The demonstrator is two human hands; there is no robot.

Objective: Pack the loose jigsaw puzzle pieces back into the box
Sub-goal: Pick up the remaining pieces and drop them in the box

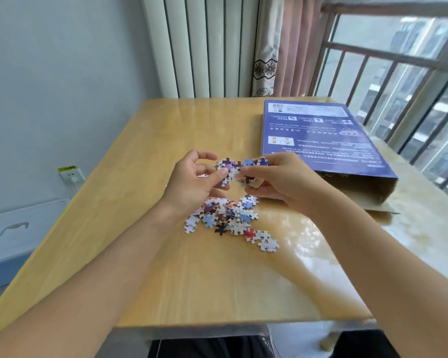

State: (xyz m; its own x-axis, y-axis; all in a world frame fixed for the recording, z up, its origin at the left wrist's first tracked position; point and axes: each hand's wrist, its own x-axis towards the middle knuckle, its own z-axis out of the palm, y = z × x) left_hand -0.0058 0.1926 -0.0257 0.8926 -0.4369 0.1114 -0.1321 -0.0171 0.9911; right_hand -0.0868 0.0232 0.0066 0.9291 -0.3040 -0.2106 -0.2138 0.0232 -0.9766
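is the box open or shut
Open. The box lies flat, and its near end gapes with a flap folded out on the table.

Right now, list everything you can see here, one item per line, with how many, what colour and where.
table: one, light wood, fills the middle.
puzzle box: one, blue, far right on the table, open end facing near.
loose puzzle pieces: one pile, mixed colours, table centre.
held puzzle pieces: one clump, white and purple, above the pile, between both hands.
radiator: one, white, behind the table.
curtain: one, pink and cream, beside the radiator.
window railing: one, brown, far right.
wall socket: one, white, left wall.
storage bin: one, white and blue, on the floor, left.
left hand: fingers gripping pieces.
right hand: fingers gripping pieces.
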